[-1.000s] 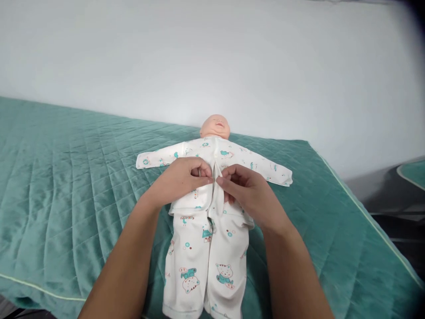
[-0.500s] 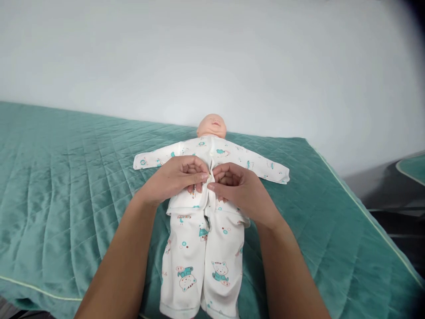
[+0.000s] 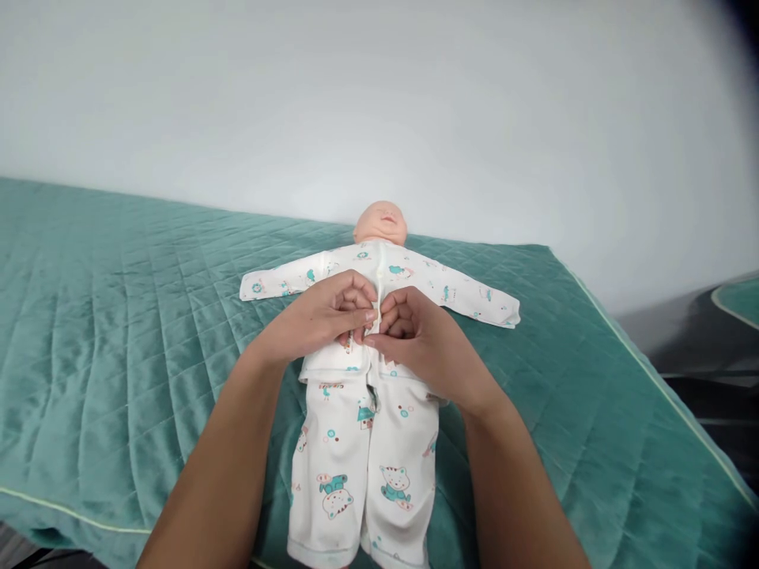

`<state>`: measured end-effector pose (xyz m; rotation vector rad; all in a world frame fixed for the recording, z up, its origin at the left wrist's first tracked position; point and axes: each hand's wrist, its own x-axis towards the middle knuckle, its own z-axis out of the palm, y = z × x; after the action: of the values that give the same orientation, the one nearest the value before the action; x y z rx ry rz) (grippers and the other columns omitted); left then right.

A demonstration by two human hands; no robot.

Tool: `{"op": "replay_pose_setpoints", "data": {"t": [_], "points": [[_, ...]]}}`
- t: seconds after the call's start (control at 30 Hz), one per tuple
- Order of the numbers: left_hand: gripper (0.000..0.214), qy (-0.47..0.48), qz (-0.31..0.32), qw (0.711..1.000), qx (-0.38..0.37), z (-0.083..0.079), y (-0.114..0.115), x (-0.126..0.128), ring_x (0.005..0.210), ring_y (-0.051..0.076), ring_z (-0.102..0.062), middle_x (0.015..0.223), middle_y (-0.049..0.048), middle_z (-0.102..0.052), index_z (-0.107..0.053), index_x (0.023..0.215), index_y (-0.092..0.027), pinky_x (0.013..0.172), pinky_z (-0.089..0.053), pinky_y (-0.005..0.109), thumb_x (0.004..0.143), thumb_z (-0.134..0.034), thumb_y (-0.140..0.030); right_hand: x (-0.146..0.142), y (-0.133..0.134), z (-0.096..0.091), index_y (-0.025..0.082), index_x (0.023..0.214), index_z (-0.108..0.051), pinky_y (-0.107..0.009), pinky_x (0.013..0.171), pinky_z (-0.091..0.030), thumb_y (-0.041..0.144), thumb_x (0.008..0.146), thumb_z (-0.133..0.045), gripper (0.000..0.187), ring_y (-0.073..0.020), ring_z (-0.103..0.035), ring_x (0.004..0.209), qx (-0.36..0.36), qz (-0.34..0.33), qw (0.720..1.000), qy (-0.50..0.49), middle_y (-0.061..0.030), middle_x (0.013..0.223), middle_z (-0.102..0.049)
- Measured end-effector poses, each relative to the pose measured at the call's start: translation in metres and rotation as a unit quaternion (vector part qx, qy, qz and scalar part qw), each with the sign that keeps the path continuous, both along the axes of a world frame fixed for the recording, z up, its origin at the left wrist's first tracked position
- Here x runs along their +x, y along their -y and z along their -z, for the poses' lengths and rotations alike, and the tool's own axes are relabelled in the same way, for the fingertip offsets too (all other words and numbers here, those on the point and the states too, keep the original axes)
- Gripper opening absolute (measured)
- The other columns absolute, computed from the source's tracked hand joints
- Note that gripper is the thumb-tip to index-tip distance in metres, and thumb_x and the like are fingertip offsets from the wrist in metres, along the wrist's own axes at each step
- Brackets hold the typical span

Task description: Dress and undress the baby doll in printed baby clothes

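A baby doll (image 3: 381, 222) lies on its back with its head at the far side, sleeves spread out to both sides. It wears a white printed shirt (image 3: 339, 362) and matching trousers (image 3: 398, 442). At the middle of the shirt front, my left hand (image 3: 341, 310) pinches one edge of the front opening between thumb and fingers. Facing it, my right hand (image 3: 415, 332) is closed on the other edge, its thumb nearly meeting the left fingers. Whatever fastener lies between the fingertips is mostly hidden.
Under the doll spreads a green quilted cover (image 3: 148, 316) with pale piping along its edges. A plain light wall (image 3: 332, 95) rises behind it. At the far right, part of another green surface (image 3: 741, 300) shows beyond the cover's edge.
Both hands stay at the shirt front; the fingertips have drawn slightly closer together. My right thumb has moved a little left and down over the opening. The view has shifted slightly.
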<state>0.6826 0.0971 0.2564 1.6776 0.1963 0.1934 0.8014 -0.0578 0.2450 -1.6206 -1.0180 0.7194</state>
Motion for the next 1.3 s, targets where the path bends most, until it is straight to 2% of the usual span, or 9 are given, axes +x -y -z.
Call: {"op": "replay_pose_setpoints", "data": {"t": [0.13, 0.27, 0.5, 0.67, 0.9, 1.2, 1.3], "points": [[0.019, -0.012, -0.009, 1.000, 0.025, -0.001, 0.004, 0.001, 0.063, 0.010, -0.055, 0.075, -0.0018, -0.060, -0.057, 0.097, -0.020, 0.055, -0.044, 0.021, 0.088, -0.067, -0.034, -0.002, -0.001, -0.002, 0.023, 0.096, -0.055, -0.025, 0.061, -0.045, 0.030, 0.080, -0.077, 0.029, -0.0106, -0.057, 0.068, -0.007, 0.006, 1.000, 0.019, 0.0043, 0.079, -0.062], [0.013, -0.006, -0.031, 0.998, 0.054, 0.001, 0.008, 0.003, 0.061, 0.008, -0.053, 0.078, -0.0026, -0.060, -0.055, 0.095, -0.021, 0.054, -0.041, 0.020, 0.088, -0.064, -0.027, -0.003, -0.003, -0.001, 0.024, 0.094, -0.053, -0.025, 0.061, -0.045, 0.026, 0.080, -0.074, 0.025, -0.0103, -0.055, 0.068, -0.021, 0.016, 0.998, 0.049, 0.0058, 0.077, -0.060], [0.014, 0.018, 0.010, 0.999, 0.026, 0.003, 0.004, 0.003, 0.063, 0.009, -0.053, 0.080, -0.0021, -0.059, -0.053, 0.100, -0.021, 0.056, -0.043, 0.021, 0.092, -0.061, -0.029, -0.003, -0.001, -0.001, 0.026, 0.102, -0.054, -0.025, 0.060, -0.044, 0.026, 0.082, -0.072, 0.027, -0.0115, -0.058, 0.068, -0.028, 0.008, 0.997, 0.065, 0.0062, 0.077, -0.060], [0.017, 0.036, 0.018, 0.999, 0.025, 0.006, 0.002, 0.003, 0.064, 0.008, -0.054, 0.086, -0.0011, -0.059, -0.052, 0.107, -0.022, 0.055, -0.043, 0.020, 0.094, -0.060, -0.030, -0.002, 0.000, -0.001, 0.025, 0.104, -0.052, -0.025, 0.059, -0.045, 0.030, 0.088, -0.068, 0.023, -0.0119, -0.060, 0.067, -0.010, -0.015, 1.000, 0.009, 0.0045, 0.080, -0.063], [0.020, 0.047, 0.030, 0.998, 0.031, 0.007, 0.001, 0.003, 0.067, 0.010, -0.057, 0.088, 0.0001, -0.061, -0.054, 0.114, -0.023, 0.056, -0.046, 0.020, 0.097, -0.055, -0.032, -0.001, -0.002, 0.000, 0.024, 0.102, -0.052, -0.025, 0.058, -0.048, 0.027, 0.096, -0.055, 0.008, -0.0112, -0.062, 0.061, 0.015, -0.012, 0.998, -0.055, 0.0041, 0.077, -0.066], [0.021, 0.015, 0.033, 0.999, 0.037, 0.005, -0.004, 0.000, 0.065, 0.009, -0.058, 0.079, -0.0018, -0.061, -0.057, 0.114, -0.022, 0.056, -0.046, 0.020, 0.093, -0.058, -0.024, 0.000, -0.004, 0.001, 0.023, 0.097, -0.053, -0.022, 0.053, -0.046, 0.023, 0.092, -0.057, 0.006, -0.0097, -0.059, 0.055, 0.012, 0.015, 0.996, -0.089, 0.0046, 0.072, -0.067], [0.022, 0.010, 0.015, 0.999, 0.028, 0.002, -0.001, 0.000, 0.064, 0.008, -0.058, 0.084, -0.0021, -0.060, -0.058, 0.112, -0.022, 0.056, -0.046, 0.020, 0.090, -0.060, -0.021, 0.000, -0.004, 0.001, 0.023, 0.096, -0.054, -0.022, 0.052, -0.045, 0.023, 0.092, -0.058, 0.006, -0.0091, -0.058, 0.053, 0.017, 0.021, 0.995, -0.093, 0.0048, 0.071, -0.066]]}}
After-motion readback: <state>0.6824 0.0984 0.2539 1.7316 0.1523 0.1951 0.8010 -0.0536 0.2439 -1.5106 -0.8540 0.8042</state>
